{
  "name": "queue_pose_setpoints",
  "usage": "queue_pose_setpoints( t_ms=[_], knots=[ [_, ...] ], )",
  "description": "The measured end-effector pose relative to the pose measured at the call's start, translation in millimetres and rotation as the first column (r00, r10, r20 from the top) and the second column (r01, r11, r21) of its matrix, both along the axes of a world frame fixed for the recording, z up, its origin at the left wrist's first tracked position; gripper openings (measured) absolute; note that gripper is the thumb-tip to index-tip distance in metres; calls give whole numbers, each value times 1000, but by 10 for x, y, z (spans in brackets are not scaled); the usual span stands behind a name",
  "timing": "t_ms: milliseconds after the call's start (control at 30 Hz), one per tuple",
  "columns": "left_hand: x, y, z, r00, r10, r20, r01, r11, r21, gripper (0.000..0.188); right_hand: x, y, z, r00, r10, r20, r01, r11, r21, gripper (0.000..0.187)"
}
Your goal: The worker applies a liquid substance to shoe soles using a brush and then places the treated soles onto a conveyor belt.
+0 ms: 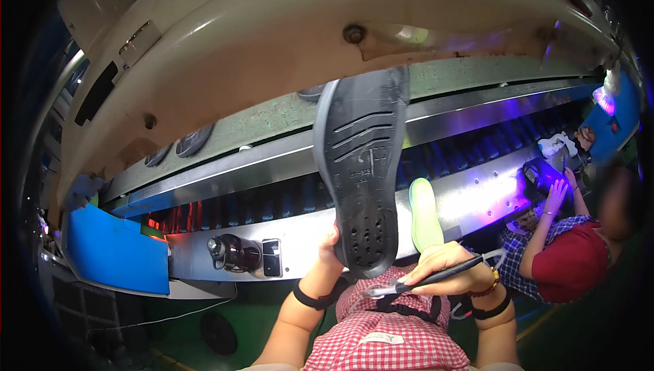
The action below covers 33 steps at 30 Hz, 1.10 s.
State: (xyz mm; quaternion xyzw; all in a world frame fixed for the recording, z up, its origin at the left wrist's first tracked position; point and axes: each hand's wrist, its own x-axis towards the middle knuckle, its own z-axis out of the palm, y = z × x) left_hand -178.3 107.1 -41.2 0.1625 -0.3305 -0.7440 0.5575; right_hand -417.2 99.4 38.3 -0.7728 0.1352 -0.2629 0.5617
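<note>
head: left hand (330,243) lifts sole (360,173), right hand (446,265) grips pen (429,279)

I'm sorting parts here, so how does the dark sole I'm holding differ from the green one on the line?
The dark grey outsole is held upright in the left hand; the pale green sole lies on the conveyor frame. The grey one looks larger, with grooved tread and holes; the green one looks plain. Both are foot-shaped.

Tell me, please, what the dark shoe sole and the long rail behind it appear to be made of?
The shoe sole, held up by the left hand, looks like moulded rubber or foam: matte dark grey, with pressed grooves and small holes. The rail behind it looks like bare metal, likely steel or aluminium: smooth, silvery, and reflecting purple light.
</note>
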Motion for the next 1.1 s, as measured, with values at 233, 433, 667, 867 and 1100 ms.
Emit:
queue_pose_setpoints(
  t_ms=[233,433,667,867,1100],
  knots=[
    [73,-11,489,985,-156,75,140,973,186,80,109,-71,-65,995,91,40,-90,996,-10,22],
    [-4,-43,701,931,-342,125,301,916,266,57,79,-150,-48,999,51,-2,-51,990,-132,19],
    [122,-20,715,768,-589,250,452,776,440,59,-53,-139,115,967,231,-104,-240,968,-80,20],
    [82,1,814,736,-599,316,425,771,473,54,-41,-114,83,938,260,-229,-291,951,-109,23],
    [173,71,711,809,-547,216,382,769,513,58,-89,-137,34,990,135,-50,-143,962,-231,16]
  ],
)
